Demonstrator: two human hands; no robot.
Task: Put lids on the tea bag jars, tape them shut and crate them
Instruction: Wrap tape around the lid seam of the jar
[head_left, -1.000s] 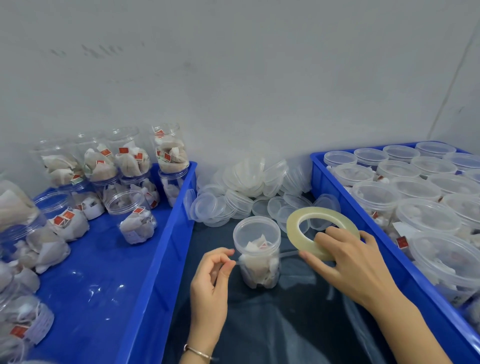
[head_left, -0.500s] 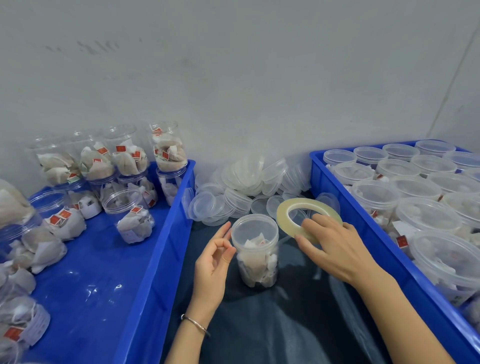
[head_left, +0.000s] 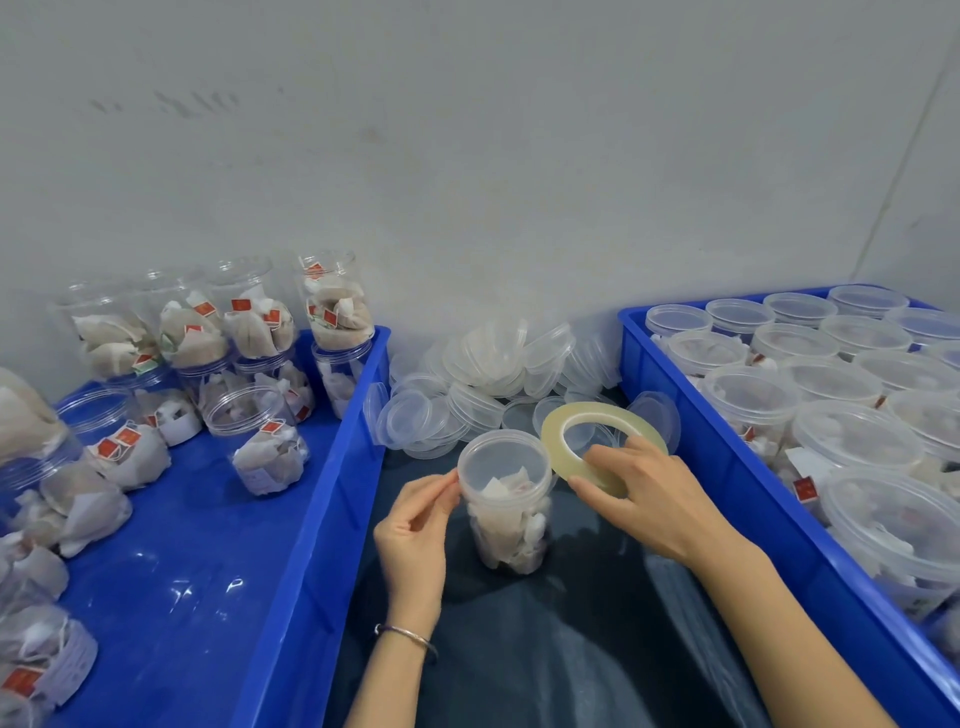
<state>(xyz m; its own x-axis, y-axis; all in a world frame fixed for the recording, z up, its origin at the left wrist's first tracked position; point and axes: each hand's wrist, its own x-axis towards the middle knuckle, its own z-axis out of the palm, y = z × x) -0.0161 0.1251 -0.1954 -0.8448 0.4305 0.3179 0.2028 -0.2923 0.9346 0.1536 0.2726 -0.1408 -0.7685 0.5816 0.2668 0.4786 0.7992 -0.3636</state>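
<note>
A big grey wall (head_left: 467, 156) stands at the back, a dark cloth (head_left: 545, 649) covers the middle of the table, and a thin bracelet (head_left: 408, 635) goes round one wrist.

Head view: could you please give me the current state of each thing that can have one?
Jar in the middle: upright, lidded, holds tea bags.
Tape roll: tilted, held beside the jar.
Right hand: grips the tape roll.
Left hand: fingertips pinched at the jar's lid edge; tape end not discernible.
Left crate jars: no lids.
Right crate jars: lidded.
Loose lids: piled by the wall.
</note>
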